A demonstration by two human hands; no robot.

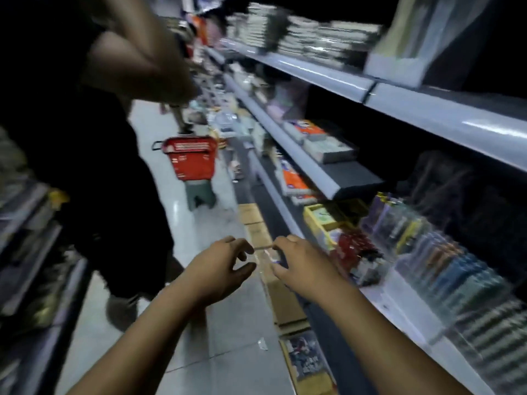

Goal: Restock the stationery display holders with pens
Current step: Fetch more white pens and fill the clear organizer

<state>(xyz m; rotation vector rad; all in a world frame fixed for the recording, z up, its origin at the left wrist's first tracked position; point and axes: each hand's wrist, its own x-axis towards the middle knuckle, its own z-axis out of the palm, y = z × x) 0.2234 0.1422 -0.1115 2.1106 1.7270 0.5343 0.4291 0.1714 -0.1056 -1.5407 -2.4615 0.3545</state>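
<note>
1. Two narrow grips: my left hand [225,263] and right hand [302,266] pinch one small clear packet [266,255] between them, above the aisle floor [199,223].
2. Display holders [410,232] just beside, on the shelf [399,303], hold rows of what look like pens [467,283]; I judge this packet not yet shelved.

Grey shelves [313,72] holding stacked packs [313,38], clear display holders [456,275] on the lowest, cardboard boxes [285,303] on tiled floor [228,337]

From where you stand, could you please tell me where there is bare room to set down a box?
The grey tiled floor is bare between the row of brown cardboard boxes and the person in dark clothing. The dark middle shelf has a free patch beside stacked pale packs. The clear acrylic pen holders are crowded.
</note>
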